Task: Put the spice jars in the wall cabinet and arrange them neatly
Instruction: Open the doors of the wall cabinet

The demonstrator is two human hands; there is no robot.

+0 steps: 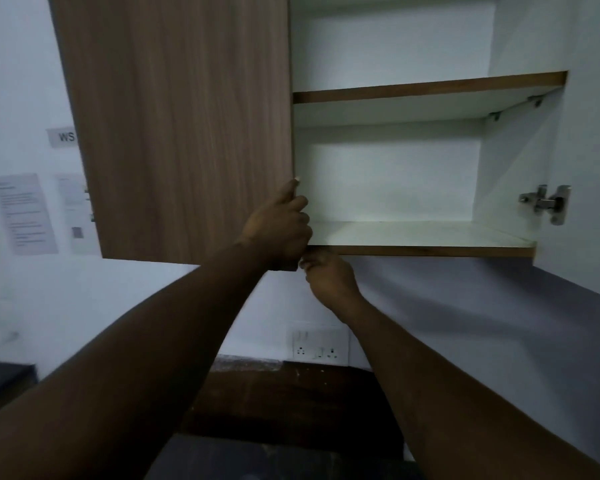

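The wall cabinet (413, 251) fills the upper view, its right half open with white walls and two bare shelves. A wood-grain left door (187, 126) hangs shut in front of the left half. My left hand (278, 226) grips that door's lower right edge, fingers curled around it. Just below, my right hand (329, 277) is under the cabinet's bottom board, its fingertips at the door's lower corner. No spice jars appear anywhere in view.
The right door (589, 168) is swung open at the right edge, a metal hinge (548, 202) on it. A wall socket plate (319, 344) sits below, above a dark counter (291, 403). Printed sheets (25, 213) are stuck on the left wall.
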